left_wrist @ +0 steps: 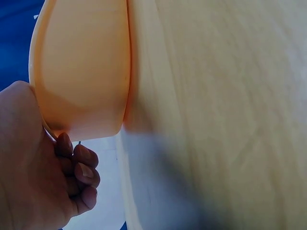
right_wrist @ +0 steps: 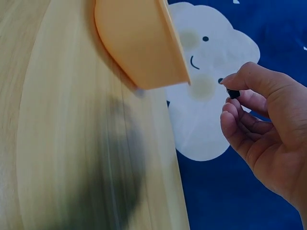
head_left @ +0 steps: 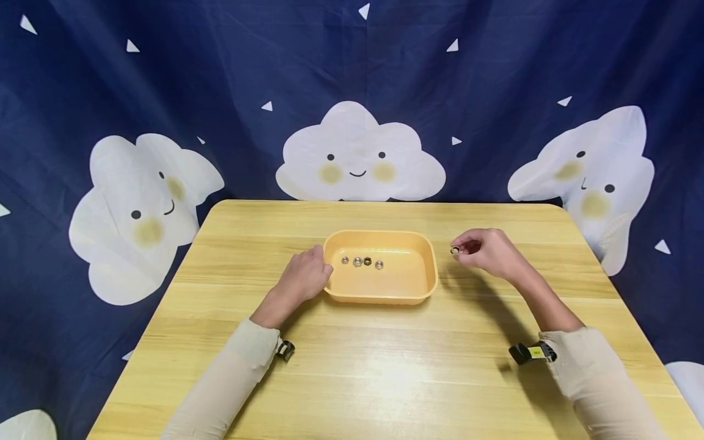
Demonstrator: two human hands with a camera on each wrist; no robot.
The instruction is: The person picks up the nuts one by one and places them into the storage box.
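Observation:
A pale orange plastic tray (head_left: 404, 281) sits on the table with several small hex nuts in a loose row on its floor, among them a dark nut (head_left: 367, 261) and a silver nut (head_left: 379, 264). My left hand (head_left: 302, 274) grips the tray's left end, thumb over the rim and the other fingers curled below it in the left wrist view. Off the tray's right end, my right hand (head_left: 491, 252) pinches another hex nut (head_left: 454, 249) between thumb and fingertips, held above the table. That nut looks dark in the right wrist view.
The light wood table (head_left: 363, 366) ends at a back edge just behind the tray. Beyond it hangs a dark blue curtain (head_left: 247, 61) with white clouds. Black wrist cameras are strapped at both sleeves, the right one (head_left: 530, 352) close over the table.

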